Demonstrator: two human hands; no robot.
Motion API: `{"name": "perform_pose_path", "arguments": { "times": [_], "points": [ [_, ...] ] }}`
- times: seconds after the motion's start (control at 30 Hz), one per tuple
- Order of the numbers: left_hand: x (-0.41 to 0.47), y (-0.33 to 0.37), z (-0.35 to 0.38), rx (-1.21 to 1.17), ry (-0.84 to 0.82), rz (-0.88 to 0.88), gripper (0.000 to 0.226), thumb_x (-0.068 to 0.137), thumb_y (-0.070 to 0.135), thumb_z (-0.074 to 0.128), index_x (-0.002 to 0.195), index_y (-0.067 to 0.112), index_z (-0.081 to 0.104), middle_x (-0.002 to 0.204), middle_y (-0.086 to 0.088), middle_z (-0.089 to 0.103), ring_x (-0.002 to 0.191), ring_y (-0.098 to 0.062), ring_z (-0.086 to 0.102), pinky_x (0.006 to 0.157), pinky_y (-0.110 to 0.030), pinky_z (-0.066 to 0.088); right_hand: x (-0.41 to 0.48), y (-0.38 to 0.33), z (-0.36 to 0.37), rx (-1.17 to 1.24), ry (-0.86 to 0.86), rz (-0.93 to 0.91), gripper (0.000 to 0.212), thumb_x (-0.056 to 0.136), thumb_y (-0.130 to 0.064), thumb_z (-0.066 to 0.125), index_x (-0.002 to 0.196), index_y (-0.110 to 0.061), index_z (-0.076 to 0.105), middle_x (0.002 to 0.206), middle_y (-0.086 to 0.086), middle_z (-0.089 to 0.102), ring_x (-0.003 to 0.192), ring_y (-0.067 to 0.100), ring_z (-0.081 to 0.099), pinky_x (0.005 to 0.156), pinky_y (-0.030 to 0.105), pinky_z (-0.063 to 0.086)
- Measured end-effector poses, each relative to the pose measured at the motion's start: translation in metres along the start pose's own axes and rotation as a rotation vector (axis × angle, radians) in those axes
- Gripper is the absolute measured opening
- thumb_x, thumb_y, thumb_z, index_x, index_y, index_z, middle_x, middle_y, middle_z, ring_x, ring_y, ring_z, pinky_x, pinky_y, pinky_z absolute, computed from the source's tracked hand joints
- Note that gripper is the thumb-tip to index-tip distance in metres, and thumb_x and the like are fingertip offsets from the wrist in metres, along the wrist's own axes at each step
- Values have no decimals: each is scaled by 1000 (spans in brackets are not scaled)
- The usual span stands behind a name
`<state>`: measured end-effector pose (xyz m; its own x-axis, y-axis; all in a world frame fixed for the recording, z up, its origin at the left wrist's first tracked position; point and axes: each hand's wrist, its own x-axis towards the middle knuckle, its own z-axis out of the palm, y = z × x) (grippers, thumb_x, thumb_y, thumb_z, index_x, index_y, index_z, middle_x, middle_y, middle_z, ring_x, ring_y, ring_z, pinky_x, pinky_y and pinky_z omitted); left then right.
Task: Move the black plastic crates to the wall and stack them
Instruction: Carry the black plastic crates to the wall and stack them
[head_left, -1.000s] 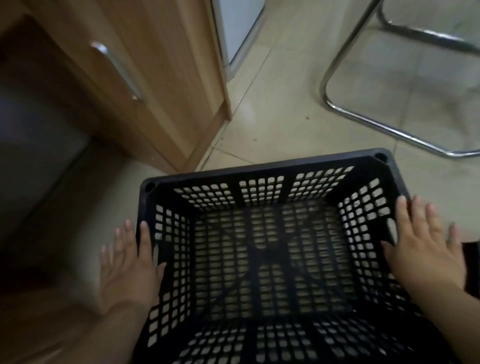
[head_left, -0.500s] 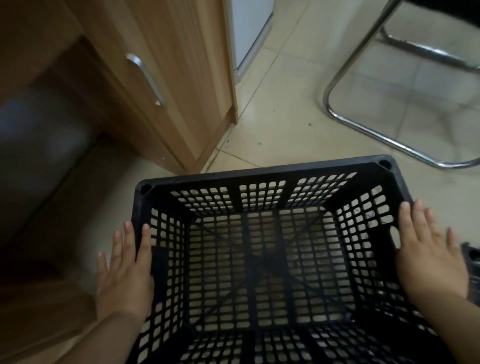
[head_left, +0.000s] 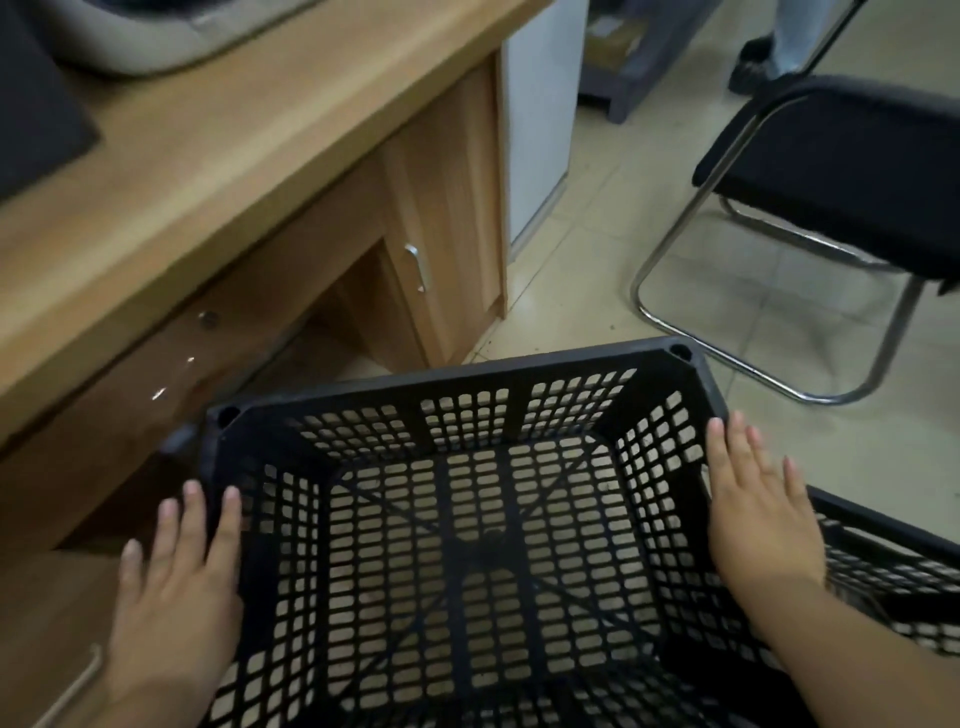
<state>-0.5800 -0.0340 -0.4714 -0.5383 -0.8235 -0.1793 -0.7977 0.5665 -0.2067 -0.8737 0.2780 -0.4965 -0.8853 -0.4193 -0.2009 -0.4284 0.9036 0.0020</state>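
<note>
1. Black plastic mesh all round: the crate (head_left: 467, 376) fills the lower middle of your head view, its open top facing you and pale tile showing through the holes of its base.
2. Your left hand (head_left: 171, 587) lies flat on the outside of the left wall, fingers straight and a little spread, forefinger up by the rim. It presses; nothing is curled round.
3. Your right hand (head_left: 758, 519) is the mirror of it, flat on the outside of the right wall, fingers straight and pointing away from you, pressing rather than gripping.
4. On the left, the crate's far-left corner is just beside the wooden desk (head_left: 234, 156), at the dark gap beneath it.
5. Ahead and left, the cabinet door (head_left: 452, 208) with its metal handle (head_left: 417, 267) stands near the far rim, apart from it.
6. Straight ahead, the floor (head_left: 587, 291) runs from the far rim toward the white unit (head_left: 537, 130).
7. Ahead and right, the chair (head_left: 857, 171) has its chrome frame (head_left: 727, 358) on the tile near the far-right corner, not touching it.
8. On the right, a second crate (head_left: 883, 522) lies just beside the right wall, under your right wrist; you cannot tell whether the two touch.
</note>
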Motion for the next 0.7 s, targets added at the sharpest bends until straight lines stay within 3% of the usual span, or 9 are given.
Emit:
{"name": "perform_pose_path", "arguments": {
  "times": [0.07, 0.2, 0.37, 0.5, 0.6, 0.63, 0.7],
  "points": [
    [-31, -17, -11, -20, 24, -20, 79, 90, 29, 46, 147, 26, -10, 156, -2, -14, 145, -22, -5, 115, -45, 6, -24, -3, -16, -3, 3, -20, 87, 85, 4, 31, 135, -16, -36, 146, 2, -38, 135, 14, -29, 116, 39, -11],
    [-88, -47, -24, -34, 34, -45, 85, 92, 23, 42, 130, 22, -34, 139, 1, -38, 141, -19, -20, 115, -43, -3, -74, -8, -40, -44, -35, -59, 86, 88, -2, 33, 137, -15, -36, 146, 3, -38, 136, 15, -29, 115, 39, -15],
    [-159, -87, -29, -53, 0, -97, 78, 96, 23, 34, 129, 25, -37, 140, -2, -40, 130, -15, -30, 115, -41, -6, -139, -15, -49, -53, -21, -136, 80, 90, -3, 28, 141, -17, -32, 145, 0, -40, 134, 12, -32, 96, 31, -39],
    [-225, -133, -16, -86, 38, -151, 80, 96, 26, 36, 129, 25, -37, 140, -1, -40, 130, -13, -30, 114, -40, -9, -203, -29, -52, -82, -22, -188, 75, 87, -1, 19, 140, -14, -33, 147, 3, -38, 137, 15, -29, 111, 36, -23],
    [-283, -179, -3, -55, 96, -219, 88, 94, 28, 44, 130, 28, -36, 138, 0, -42, 130, -13, -31, 96, -36, -37, -259, -45, -57, -95, -11, -245, 78, 89, -2, 27, 139, -13, -32, 147, 5, -37, 138, 16, -27, 117, 38, -11],
    [-304, -197, -1, -34, 92, -235, 91, 92, 27, 47, 131, 28, -35, 139, -1, -41, 131, -14, -30, 87, -34, -42, -279, -53, -60, -90, -7, -265, 80, 90, -3, 30, 139, -13, -32, 146, 5, -37, 139, 17, -26, 117, 39, -10],
    [-347, -236, 2, -13, 134, -250, 93, 87, 25, 55, 141, 28, -20, 146, -2, -29, 140, -18, -17, 89, -32, -41, -319, -72, -67, -92, 1, -312, 83, 90, -2, 35, 137, -13, -33, 144, 4, -38, 140, 18, -25, 117, 39, -10]
  ]
}}
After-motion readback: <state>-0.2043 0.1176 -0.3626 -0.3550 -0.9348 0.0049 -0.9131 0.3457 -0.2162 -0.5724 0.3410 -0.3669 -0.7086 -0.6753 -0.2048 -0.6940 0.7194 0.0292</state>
